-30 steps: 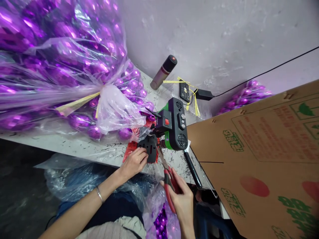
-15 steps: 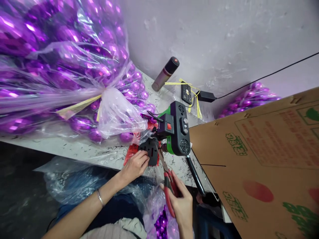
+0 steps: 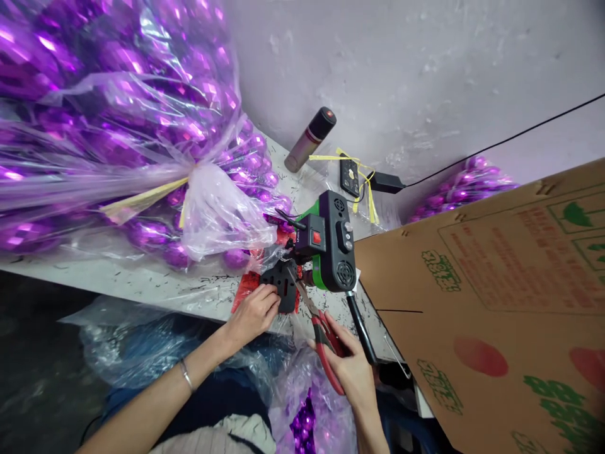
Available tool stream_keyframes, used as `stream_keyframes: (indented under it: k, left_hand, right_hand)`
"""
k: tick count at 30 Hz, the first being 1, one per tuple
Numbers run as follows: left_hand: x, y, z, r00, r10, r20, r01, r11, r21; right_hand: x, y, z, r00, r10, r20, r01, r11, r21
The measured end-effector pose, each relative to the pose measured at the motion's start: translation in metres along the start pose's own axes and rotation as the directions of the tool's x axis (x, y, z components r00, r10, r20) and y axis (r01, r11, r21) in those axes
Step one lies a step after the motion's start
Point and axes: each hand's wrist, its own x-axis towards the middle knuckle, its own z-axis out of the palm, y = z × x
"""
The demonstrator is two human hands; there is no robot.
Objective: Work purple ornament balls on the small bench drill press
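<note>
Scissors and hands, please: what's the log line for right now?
left hand: touching black plate; right hand: holding red-handled scissors; blades: toward plate; machine: beside blades

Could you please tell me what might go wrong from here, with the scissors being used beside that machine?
The blades of the red-and-black-handled scissors, held in the right hand, point towards the slotted black plate near the left hand's fingers, so a slip could nick them. The long black handle beside the right hand might get knocked. The bunched clear plastic bag lies close to the black-and-green machine and could snag.
</note>
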Motion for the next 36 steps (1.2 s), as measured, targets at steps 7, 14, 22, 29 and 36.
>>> stream_keyframes:
  k: [7,14,22,29,36]
  left_hand:
    - [0.0005,0.0005,0.0001,1.000,-0.003,-0.004,0.003,1.000,0.007]
    - [-0.0006,-0.0002,0.0001,1.000,-0.008,0.004,0.009,1.000,-0.007]
    - [0.0001,0.0003,0.0002,1.000,-0.007,0.003,0.007,1.000,-0.003]
    - [0.0004,0.0006,0.0004,1.000,-0.006,-0.002,0.006,1.000,0.002]
    - [-0.0005,0.0001,0.0009,1.000,-0.006,-0.003,0.006,1.000,-0.002]
  right_hand:
    - [0.0001,0.0056,-0.0034,1.000,-0.003,0.008,0.003,1.000,-0.004]
    - [-0.0027,0.0068,-0.0032,1.000,0.030,-0.007,-0.030,0.999,0.011]
    - [-0.0011,0.0061,-0.0035,0.996,0.085,0.007,-0.085,0.996,-0.026]
    - [0.0012,0.0063,0.0004,1.000,0.007,-0.001,-0.007,1.000,-0.012]
    - [-0.0021,0.0088,0.0052,0.999,-0.031,-0.028,0.031,1.000,0.003]
